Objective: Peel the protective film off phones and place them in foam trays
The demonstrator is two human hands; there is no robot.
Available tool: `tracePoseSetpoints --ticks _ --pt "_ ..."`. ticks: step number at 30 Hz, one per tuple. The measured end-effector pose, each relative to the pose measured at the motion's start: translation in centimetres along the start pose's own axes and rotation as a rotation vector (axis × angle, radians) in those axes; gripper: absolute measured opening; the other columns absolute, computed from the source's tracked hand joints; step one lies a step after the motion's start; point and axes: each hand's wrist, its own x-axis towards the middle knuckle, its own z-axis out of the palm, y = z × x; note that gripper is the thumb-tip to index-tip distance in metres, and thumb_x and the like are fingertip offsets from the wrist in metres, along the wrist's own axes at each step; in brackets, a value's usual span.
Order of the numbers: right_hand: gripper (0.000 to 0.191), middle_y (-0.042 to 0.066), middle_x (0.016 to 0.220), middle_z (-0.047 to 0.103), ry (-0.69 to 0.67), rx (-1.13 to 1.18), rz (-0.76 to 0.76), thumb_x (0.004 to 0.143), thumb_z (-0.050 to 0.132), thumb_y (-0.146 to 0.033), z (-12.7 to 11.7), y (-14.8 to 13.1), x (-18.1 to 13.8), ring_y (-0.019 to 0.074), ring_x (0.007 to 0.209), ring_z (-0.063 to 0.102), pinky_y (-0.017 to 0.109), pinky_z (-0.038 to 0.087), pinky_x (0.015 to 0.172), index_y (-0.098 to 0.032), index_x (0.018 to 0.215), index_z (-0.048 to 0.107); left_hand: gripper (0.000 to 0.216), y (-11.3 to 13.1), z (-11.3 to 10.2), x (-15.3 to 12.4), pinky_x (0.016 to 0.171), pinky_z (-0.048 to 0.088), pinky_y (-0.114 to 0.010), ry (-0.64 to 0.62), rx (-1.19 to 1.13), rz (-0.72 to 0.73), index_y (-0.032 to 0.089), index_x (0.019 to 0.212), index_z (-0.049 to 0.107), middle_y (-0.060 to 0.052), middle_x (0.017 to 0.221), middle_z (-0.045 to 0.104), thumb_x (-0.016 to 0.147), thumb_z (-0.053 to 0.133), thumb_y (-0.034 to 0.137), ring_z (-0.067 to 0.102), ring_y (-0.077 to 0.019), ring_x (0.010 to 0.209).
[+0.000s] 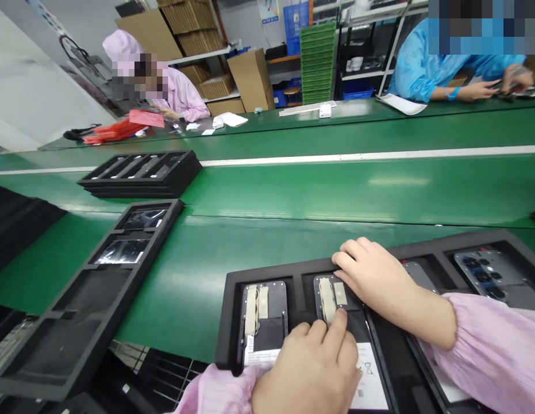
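Observation:
Two dark phone housings lie face up in recesses of a black foam tray [308, 269]. The left phone housing [271, 305] and the middle phone housing [327, 287] each bear beige tape strips near the top and a white label lower down. My left hand [312, 359] lies over the middle housing, its index fingertip touching it just under the tape and the other fingers loosely bent. My right hand [374, 270] rests over that housing's upper right corner and the tray wall, fingers bent forward and fingertips partly hidden. Further right, a phone housing with round camera lenses [485, 273] sits in another recess.
To the left, a long foam tray [164, 230] holds two glossy screens [123, 251]. Behind it stand stacked foam trays [181, 178] on the green bench [336, 190]. Across it, one person in pink [185, 95] and one in blue [411, 69] are working.

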Motion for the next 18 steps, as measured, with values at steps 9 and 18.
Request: tracePoseSetpoints --ticks 9,18 --pt "0.038 0.0 0.076 0.067 0.218 0.147 0.135 0.097 0.028 -0.05 -8.6 5.5 -6.3 0.0162 0.06 0.064 0.025 0.049 0.045 -0.024 0.088 0.055 0.027 -0.1 -0.1 -0.3 0.054 0.052 -0.031 0.137 -0.011 0.056 0.014 0.086 0.06 -0.008 0.101 0.071 0.09 0.035 0.022 0.063 -0.0179 0.065" --pt "0.063 0.013 0.084 0.066 0.105 -0.064 0.724 0.076 0.021 -0.083 -5.3 12.2 -23.5 0.0305 0.071 0.064 0.041 0.052 0.044 -0.029 0.088 0.051 0.037 2.1 -2.0 1.3 0.063 0.052 -0.027 0.147 -0.095 0.122 0.017 0.082 0.061 0.0 0.087 0.071 0.094 0.028 0.029 0.063 -0.0158 0.074"
